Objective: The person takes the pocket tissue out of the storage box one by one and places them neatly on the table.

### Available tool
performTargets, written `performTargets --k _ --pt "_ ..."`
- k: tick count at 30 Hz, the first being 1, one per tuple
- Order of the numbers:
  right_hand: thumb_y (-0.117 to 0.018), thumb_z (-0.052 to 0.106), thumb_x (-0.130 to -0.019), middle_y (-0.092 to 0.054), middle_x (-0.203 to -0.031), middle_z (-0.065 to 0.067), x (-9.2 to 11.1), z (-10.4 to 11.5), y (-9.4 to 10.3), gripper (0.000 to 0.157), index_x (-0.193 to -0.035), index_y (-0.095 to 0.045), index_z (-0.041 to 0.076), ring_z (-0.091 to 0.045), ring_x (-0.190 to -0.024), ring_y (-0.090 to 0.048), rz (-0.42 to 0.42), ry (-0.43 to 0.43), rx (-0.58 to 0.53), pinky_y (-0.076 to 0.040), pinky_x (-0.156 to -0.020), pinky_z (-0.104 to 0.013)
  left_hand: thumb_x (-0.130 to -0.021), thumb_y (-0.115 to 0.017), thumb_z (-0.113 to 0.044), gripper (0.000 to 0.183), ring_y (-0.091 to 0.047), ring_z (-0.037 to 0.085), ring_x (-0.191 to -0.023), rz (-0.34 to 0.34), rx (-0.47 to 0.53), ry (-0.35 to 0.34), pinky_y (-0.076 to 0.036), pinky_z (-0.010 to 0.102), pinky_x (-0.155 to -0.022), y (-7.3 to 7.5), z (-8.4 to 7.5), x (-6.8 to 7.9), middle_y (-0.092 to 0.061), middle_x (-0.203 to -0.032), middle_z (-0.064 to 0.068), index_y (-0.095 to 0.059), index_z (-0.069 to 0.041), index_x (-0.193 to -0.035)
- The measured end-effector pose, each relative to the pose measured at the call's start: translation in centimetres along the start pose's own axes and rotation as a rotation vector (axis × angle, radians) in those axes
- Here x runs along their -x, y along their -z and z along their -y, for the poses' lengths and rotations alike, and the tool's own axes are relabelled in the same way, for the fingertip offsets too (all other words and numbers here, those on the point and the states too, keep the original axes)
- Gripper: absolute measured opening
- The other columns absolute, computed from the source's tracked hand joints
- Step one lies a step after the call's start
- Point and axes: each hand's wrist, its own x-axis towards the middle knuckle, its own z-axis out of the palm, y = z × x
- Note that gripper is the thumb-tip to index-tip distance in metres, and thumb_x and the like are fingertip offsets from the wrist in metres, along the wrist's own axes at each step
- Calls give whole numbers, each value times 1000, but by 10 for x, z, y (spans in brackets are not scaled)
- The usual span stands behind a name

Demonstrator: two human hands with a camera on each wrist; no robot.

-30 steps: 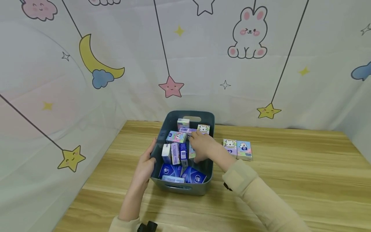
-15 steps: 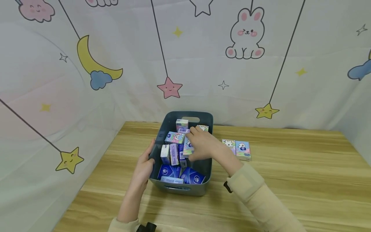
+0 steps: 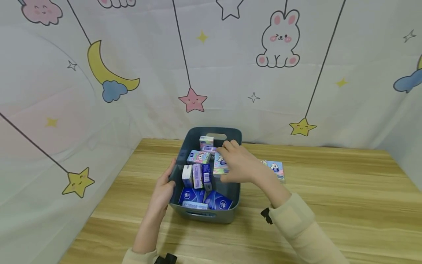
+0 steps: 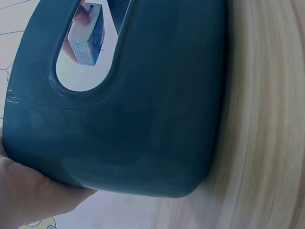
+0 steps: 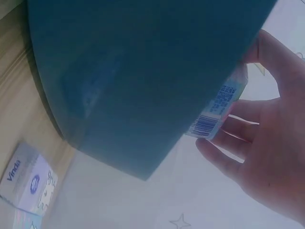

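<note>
A dark teal plastic bin (image 3: 222, 217) stands on the table, holding several tissue packs, among them blue packs (image 3: 192, 195) at the near end and upright packs (image 3: 197, 176) on the left. My left hand (image 3: 163, 192) grips the bin's left side, thumb over the rim. Above the bin's right part, my right hand (image 3: 242, 163) pinches a pastel tissue pack (image 3: 220, 164) between thumb and fingers. In the right wrist view the held pack's barcode side (image 5: 206, 125) shows, partly hidden by the bin wall. The left wrist view shows the pack (image 4: 88, 36) through the bin's handle hole.
Right of the bin, two tissue packs lie side by side on the wooden table (image 3: 329, 190); the right one (image 3: 276, 169) shows, the other is mostly behind my right hand. A white cartoon-print curtain (image 3: 230, 80) hangs behind the table.
My right hand has lifted the pastel tissue pack from among the others and moved it slightly right, toward the bin's right rim. My left hand keeps its grip on the bin.
</note>
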Motion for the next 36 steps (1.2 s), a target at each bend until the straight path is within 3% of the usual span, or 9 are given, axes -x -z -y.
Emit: performTargets --k 9,16,23,36 --pt "-71 32 -72 -48 -120 -8 19 -15 8 78 -139 -46 2 -21 -102 -39 -48 -57 -83 -42 -81 -32 -88 -28 7 74 0 24 -151 4 -5 8 -3 51 -122 -1 0 -1 -8 -164 -1 -18 -26 -154" --pt "-73 29 -70 -48 -132 -13 33 -32 10 82 -141 -43 1 -26 -121 -42 -97 -133 -162 -45 -101 -42 -87 -27 7 75 0 25 -151 6 -11 10 -4 50 -122 -1 1 -2 -8 -163 -1 -17 -24 -155" --pt "-74 23 -70 -48 -128 -13 45 -52 9 81 -142 -42 0 -23 -106 -46 -121 -167 -200 -48 -87 -37 -88 -27 7 74 0 25 -151 4 -17 22 -4 52 -121 0 0 -1 -7 -163 -1 -16 -23 -155" --pt "-73 17 -72 -45 -129 -17 73 -90 -5 80 -141 -40 -3 -27 -110 -42 -85 -239 -265 -45 -88 -42 -87 -27 7 75 0 24 -151 6 -4 9 -4 51 -122 0 1 -2 -8 -163 -3 -17 -24 -155"
